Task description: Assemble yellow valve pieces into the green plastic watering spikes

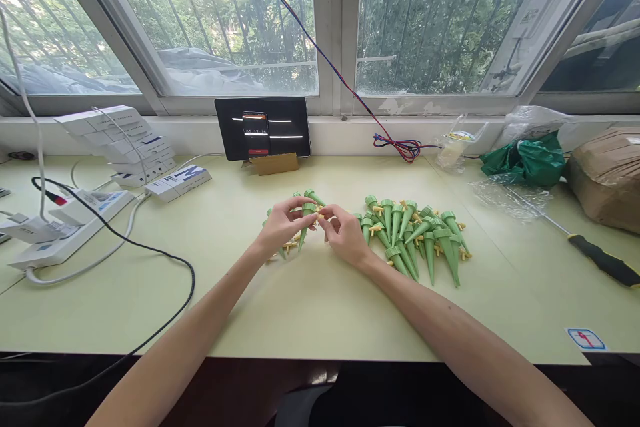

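Observation:
My left hand (280, 225) is closed on a green plastic plant watering spike (304, 233), its ribbed cap up and its tip pointing down. My right hand (345, 235) meets it at the cap, thumb and finger pinching a small yellow valve (320, 215) at its side. Behind and under my left hand lie a few more green spikes (314, 196) and loose yellow valves (290, 247), partly hidden by the fingers. Just right of my right hand a pile of green spikes with yellow valves (410, 233) is spread on the table.
A tablet (263, 128) leans on a cardboard stand (274, 164) by the window. White boxes (125, 140) and a power strip (75, 233) with cables are at left. A screwdriver (603, 259), green plastic bag (525, 159) and wrapped brown package (607, 177) lie at right.

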`<state>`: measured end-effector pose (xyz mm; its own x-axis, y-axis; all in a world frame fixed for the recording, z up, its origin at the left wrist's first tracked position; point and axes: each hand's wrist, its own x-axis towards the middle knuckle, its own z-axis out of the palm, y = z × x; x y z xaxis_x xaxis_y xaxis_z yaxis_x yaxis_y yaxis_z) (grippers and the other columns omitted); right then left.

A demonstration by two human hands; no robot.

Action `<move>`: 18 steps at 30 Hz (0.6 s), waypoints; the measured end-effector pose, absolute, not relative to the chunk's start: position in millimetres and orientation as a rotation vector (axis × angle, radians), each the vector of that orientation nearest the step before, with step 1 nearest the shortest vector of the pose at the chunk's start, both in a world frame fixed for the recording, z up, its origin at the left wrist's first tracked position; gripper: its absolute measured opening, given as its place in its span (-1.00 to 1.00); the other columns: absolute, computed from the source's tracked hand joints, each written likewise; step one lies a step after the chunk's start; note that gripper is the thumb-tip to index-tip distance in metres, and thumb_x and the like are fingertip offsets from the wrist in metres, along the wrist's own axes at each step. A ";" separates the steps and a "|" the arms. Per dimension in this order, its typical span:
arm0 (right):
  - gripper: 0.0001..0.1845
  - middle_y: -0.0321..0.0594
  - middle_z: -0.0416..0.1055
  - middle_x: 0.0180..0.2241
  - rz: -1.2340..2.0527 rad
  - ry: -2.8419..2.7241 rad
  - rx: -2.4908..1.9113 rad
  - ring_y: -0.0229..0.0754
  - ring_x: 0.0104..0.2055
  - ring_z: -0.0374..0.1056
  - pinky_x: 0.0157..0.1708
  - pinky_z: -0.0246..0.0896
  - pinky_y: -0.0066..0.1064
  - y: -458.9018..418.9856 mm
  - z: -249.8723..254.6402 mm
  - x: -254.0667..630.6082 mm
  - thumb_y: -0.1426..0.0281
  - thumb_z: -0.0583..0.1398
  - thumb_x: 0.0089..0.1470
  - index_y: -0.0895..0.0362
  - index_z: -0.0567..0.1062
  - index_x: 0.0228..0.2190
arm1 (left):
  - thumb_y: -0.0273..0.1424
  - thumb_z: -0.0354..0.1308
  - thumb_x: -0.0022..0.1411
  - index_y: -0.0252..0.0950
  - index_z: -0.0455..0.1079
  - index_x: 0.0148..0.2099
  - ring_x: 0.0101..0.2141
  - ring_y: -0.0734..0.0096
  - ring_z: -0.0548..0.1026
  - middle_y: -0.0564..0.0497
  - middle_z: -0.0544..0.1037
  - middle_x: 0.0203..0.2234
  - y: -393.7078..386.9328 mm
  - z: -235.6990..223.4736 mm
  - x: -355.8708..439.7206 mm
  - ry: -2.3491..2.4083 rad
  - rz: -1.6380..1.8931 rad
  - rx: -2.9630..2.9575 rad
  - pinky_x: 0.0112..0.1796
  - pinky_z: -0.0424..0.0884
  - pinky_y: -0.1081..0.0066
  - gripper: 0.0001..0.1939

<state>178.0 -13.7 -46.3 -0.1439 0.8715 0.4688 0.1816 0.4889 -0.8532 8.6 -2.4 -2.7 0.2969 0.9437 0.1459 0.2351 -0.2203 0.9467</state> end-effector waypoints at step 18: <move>-0.72 -0.35 0.32 -0.62 0.738 -1.667 -1.011 -0.29 -0.57 0.22 -0.48 0.12 -0.46 -10.3 -50.8 179.0 0.25 0.07 0.26 0.12 0.40 -0.42 | -0.16 0.34 0.08 -0.24 0.47 -0.08 -0.38 0.28 0.57 -0.05 0.59 -0.29 -3.2 -1.5 9.4 1.094 0.980 1.679 -0.36 0.48 0.32 -0.60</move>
<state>179.0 -10.3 -50.8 -0.1407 0.8866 0.4406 0.2702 0.4625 -0.8444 9.4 -3.2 -1.5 0.3004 0.9426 0.1457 0.2484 -0.2248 0.9422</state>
